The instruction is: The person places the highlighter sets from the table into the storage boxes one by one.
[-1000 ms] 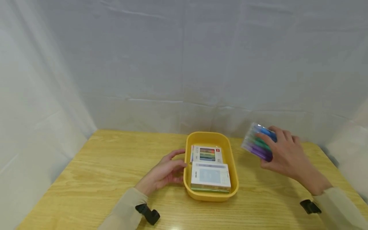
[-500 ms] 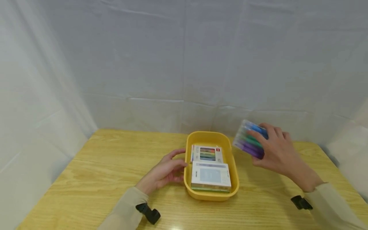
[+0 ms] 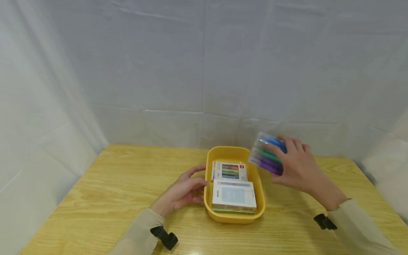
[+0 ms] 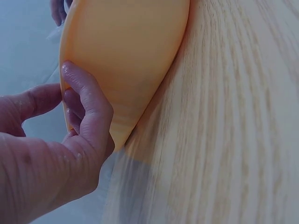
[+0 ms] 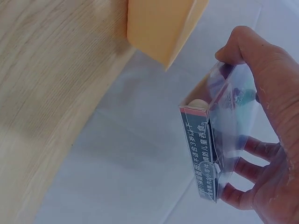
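Observation:
On the wooden table stands a yellow plastic basket (image 3: pixel 234 218), its left rim between the thumb and curled fingers of my left hand (image 3: pixel 181 193). The left wrist view shows those fingers against the outer wall (image 4: pixel 126 51). My right hand (image 3: pixel 299 170) grips a clear plastic pack of coloured pens (image 3: pixel 259 156), with blue, green and purple ones visible. The pack is held in the air, tilted, above and just right of the basket's rim. Its printed narrow side (image 5: pixel 201 154) faces the right wrist camera. Inside the basket lie a white box (image 3: pixel 237 194) and a windowed box of coloured sticks (image 3: pixel 229 171).
The wooden table (image 3: pixel 127 184) extends on both sides of the basket. A pale sheet (image 3: pixel 204 71) hangs behind the table's back edge and continues along both sides. A black strap piece (image 3: pixel 164 237) sits on the left sleeve, another (image 3: pixel 325 222) by the right sleeve.
My right hand has moved left with the pen pack, bringing it from well right of the basket to near its right rim. My left hand and the basket have stayed still.

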Demonstrator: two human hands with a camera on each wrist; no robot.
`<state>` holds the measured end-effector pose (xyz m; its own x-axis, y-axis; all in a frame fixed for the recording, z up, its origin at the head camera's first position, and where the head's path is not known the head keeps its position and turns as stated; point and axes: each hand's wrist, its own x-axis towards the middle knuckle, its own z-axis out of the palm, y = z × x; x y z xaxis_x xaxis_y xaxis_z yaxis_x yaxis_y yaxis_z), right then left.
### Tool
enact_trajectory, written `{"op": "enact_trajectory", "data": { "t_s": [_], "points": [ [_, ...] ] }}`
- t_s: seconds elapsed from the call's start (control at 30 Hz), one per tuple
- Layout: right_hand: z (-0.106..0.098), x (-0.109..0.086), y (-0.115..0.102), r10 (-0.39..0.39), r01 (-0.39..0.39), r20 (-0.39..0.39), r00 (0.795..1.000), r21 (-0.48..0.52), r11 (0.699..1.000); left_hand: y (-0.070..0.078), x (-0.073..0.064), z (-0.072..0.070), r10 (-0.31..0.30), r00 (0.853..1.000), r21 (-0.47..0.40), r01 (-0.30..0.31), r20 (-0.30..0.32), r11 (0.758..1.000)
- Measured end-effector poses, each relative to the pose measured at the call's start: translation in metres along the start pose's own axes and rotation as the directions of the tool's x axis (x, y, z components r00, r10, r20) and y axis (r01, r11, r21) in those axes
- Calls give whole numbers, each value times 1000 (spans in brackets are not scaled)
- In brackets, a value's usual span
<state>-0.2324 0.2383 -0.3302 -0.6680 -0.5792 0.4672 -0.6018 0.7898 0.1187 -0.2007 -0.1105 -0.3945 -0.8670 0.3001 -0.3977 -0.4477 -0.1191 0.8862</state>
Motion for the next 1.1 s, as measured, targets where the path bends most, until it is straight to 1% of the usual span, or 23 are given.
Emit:
{"op": "enact_trajectory", "data": {
  "t_s": [0.33, 0.6, 0.7, 0.87, 1.1],
  "points": [
    [-3, 12, -6, -18, 17, 83, 996, 14, 1000, 1, -2, -1, 5, 1000, 11, -6, 1, 1000],
    [2, 20, -11, -68, 63, 96, 993, 54, 997, 1, -2, -1, 4, 1000, 16, -4, 5, 1000],
    [4, 23, -13, -79, 71, 112, 991, 74, 995, 1, -1, -1, 5, 1000, 14, -5, 9, 1000],
    [7, 28, -16, -81, 62, 176, 981, 111, 992, 0, -1, 0, 8, 1000, 12, -8, 14, 1000],
    [8, 38, -22, -98, 64, 237, 967, 145, 987, 0, 0, 0, 11, 1000, 8, -12, 13, 1000]
  ]
}}
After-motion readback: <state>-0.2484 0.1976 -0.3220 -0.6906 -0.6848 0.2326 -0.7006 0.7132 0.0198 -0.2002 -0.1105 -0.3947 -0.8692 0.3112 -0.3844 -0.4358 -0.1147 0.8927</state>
